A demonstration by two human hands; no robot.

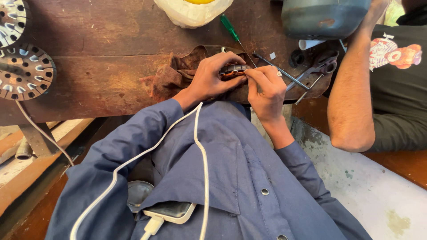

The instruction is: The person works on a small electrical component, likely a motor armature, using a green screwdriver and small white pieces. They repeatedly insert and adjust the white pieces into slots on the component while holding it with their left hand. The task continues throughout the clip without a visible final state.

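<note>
On bench: hands (both) around stator

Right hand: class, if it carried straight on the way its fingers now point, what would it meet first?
The right hand points up-left at the small dark wound part gripped by the left hand; it seems to touch it already.

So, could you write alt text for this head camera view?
Seen from above, a person's left hand and right hand hold a small wound coil part over a brown rag on a worn wooden bench. A green screwdriver lies nearby; another person's arm rests at right.
</note>
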